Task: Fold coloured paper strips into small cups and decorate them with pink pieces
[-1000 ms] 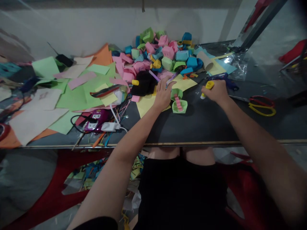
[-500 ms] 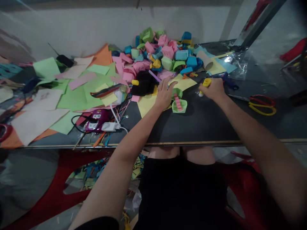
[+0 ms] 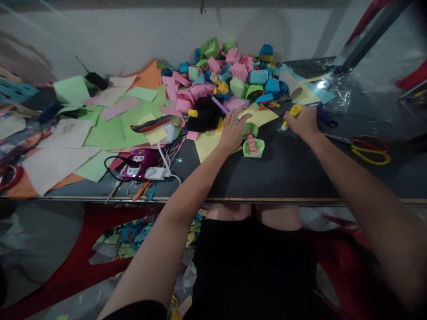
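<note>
My right hand (image 3: 304, 122) is closed round a yellow and white glue stick (image 3: 295, 110). The stick slants over the dark tabletop, its white end low and to the left. My left hand (image 3: 232, 130) rests with fingers apart on a sheet of yellow paper (image 3: 208, 146). Beside its thumb lies a small folded green paper piece (image 3: 253, 148), two cup-like ends joined by a pink pleated strip (image 3: 251, 141). What lies under my left fingers is hidden.
Folded paper pieces (image 3: 238, 71) are heaped against the wall. Scissors (image 3: 370, 149) lie at right, near a cardboard tube (image 3: 291, 84). At left are coloured sheets (image 3: 116, 124), a red-handled cutter (image 3: 155, 124) and a purple device (image 3: 138, 164) with a cable. The table's edge (image 3: 267, 201) runs above my lap.
The whole view has shifted slightly. My right hand has tilted the glue stick a little, and more of its white end shows. My left hand stays at the yellow paper.
</note>
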A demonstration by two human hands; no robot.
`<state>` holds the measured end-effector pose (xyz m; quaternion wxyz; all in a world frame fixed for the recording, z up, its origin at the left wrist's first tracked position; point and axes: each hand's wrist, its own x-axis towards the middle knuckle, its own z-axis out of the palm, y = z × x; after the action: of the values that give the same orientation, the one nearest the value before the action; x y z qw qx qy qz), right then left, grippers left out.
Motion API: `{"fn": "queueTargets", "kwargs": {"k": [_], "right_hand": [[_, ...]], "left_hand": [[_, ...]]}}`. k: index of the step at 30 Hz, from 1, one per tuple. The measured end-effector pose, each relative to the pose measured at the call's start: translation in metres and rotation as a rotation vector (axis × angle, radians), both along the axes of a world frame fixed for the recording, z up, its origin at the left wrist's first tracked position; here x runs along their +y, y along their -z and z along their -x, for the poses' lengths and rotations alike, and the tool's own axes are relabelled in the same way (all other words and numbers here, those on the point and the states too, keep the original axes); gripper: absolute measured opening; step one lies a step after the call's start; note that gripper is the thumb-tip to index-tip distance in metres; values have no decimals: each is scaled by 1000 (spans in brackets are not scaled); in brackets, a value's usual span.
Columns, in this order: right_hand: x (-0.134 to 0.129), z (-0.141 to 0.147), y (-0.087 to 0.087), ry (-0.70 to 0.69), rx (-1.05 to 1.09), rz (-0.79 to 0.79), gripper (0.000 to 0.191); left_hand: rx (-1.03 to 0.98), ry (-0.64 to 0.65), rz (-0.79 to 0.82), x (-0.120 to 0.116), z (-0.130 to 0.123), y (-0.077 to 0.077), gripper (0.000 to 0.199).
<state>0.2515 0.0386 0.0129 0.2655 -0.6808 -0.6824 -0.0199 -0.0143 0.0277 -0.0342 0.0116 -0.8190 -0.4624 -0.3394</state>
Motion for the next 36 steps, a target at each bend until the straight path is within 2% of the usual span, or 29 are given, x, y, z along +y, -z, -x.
{"fn": "queueTargets", "kwargs": {"k": [3,5,7,12,14,16,20,22,24,29,31,33,36], "right_hand": [[-41,-8,4,-80,-13,26,29],[-53,-12,6,-100,-16,32,28],[-45,-13,6,-76,-10,6,27],[16,-1,1,63,32,-12,18],[25,2,0,81,30,4,16],[14,1,-1,84,9,12,16],[-40,-9,1,27,-14,7,27],[-57,-14,1,-6,-15,12,31],[-53,-15,0,-1,-19,19,33],[12,-3,-6,131,14,26,28],[26,2,-7,160,22,27,29],[18,3,-6,152,7,12,33],[-26,-3,-4,107,-2,-5,36]], "left_hand": [[-26,17,9,3,0,1,47],[-55,35,-1,4,-1,2,47],[-76,50,-18,4,-1,3,45],[-52,60,-28,1,0,2,36],[-44,51,-20,3,0,3,36],[-57,43,-9,5,1,5,37],[-118,57,37,10,0,8,39],[-150,73,58,11,-1,8,40],[-174,82,68,12,-1,8,40],[-158,78,63,14,0,12,42],[-134,52,58,15,2,13,44],[-120,29,48,16,3,13,46],[-125,23,28,16,4,13,49]]}}
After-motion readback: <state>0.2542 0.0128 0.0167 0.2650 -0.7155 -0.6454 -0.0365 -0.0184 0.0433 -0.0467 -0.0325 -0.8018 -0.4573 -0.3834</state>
